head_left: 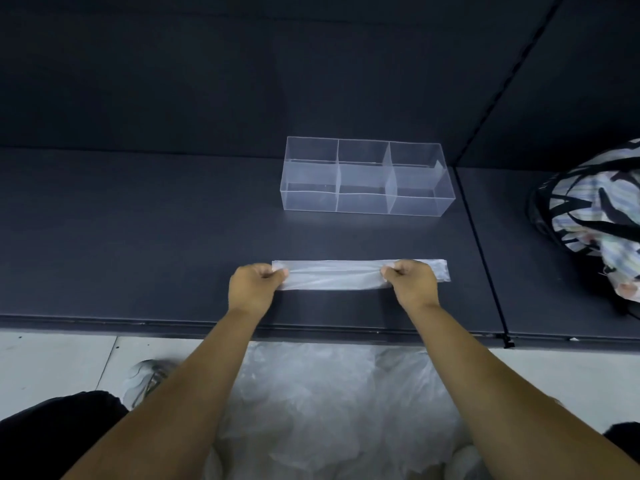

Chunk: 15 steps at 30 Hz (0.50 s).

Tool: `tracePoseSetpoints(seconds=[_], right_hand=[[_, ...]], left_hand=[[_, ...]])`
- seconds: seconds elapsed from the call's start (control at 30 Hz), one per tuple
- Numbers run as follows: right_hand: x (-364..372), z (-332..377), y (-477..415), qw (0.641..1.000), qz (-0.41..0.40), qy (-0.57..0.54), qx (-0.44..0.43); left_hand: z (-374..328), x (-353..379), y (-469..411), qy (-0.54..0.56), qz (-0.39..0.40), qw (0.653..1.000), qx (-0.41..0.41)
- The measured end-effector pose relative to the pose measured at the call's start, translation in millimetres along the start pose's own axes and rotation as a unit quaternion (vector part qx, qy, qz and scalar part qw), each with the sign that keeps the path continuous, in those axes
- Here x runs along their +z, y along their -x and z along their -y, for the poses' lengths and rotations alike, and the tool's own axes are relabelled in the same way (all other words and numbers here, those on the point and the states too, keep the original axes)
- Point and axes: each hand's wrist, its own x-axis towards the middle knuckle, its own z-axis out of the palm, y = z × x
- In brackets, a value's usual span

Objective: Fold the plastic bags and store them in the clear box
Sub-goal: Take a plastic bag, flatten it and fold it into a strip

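A thin, translucent plastic bag folded into a long narrow strip (pixel 346 275) lies flat on the dark matte shelf top (pixel 138 237), its long edges straight and its surface faintly creased along its length. The left hand (pixel 254 285) grips the strip's 9 o'clock end, fingers curled under and thumb pinched against them. The right hand (pixel 412 284) pinches it the same way near the 3 o'clock end, with a short square-cut tail showing beyond the knuckles.

At 12 o'clock from the strip, well apart, stands a clear rigid rectangular box (pixel 310 200) with sharp edges and thin cross walls. Bare shelf lies between the strip and the box, and more stretches toward 9 o'clock. A dark seam (pixel 485 254) crosses the shelf at 3 o'clock, and past it slumps a soft cloth bag with black and pale stripes (pixel 595 209). The shelf's front edge runs just at 6 o'clock of the hands. Below it, a crumpled heap of filmy plastic bags (pixel 329 393) lies on the pale tiled floor (pixel 52 358).

There are one strip, one box with three compartments in a row, two hands and one cloth bag. The heap cannot be counted.
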Motion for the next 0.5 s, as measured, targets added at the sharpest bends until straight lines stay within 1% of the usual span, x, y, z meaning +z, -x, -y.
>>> tracePoseSetpoints(seconds=[0.1, 0.17, 0.23, 0.27, 0.3, 0.33, 0.37, 0.4, 0.43, 0.47, 0.5], right_hand=[[4, 5, -2, 0.999, -0.029, 0.035, 0.018], [3, 9, -3, 0.998, -0.028, 0.044, 0.030], [2, 10, -5, 0.998, -0.013, 0.056, 0.032], [1, 10, -6, 0.998, -0.008, 0.060, 0.029], [0, 10, -6, 0.998, -0.004, 0.061, 0.029], [0, 10, -6, 0.998, -0.001, 0.057, 0.032], [-1, 10, -6, 0.998, 0.002, 0.054, 0.036], [-1, 11, -7, 0.998, 0.008, 0.055, 0.037], [-1, 13, -6, 0.997, 0.015, 0.062, 0.036], [-1, 16, -3, 0.997, 0.014, 0.072, 0.033], [1, 18, 0, 0.995, -0.001, 0.096, 0.025]], left_hand=[[-8, 7, 4, -0.054, -0.062, 0.996, -0.015], [-13, 14, 9, -0.123, -0.123, 0.985, -0.006], [-15, 23, 19, -0.177, -0.181, 0.967, 0.032], [-15, 29, 25, -0.184, -0.189, 0.961, 0.083], [-14, 35, 31, -0.195, -0.176, 0.952, 0.155], [-12, 42, 37, -0.214, -0.141, 0.939, 0.231], [-9, 49, 41, -0.240, -0.084, 0.924, 0.285], [-4, 54, 43, -0.273, -0.023, 0.911, 0.308], [0, 57, 43, -0.313, 0.025, 0.899, 0.305], [6, 59, 42, -0.354, 0.050, 0.887, 0.293], [11, 60, 41, -0.386, 0.056, 0.876, 0.285]])
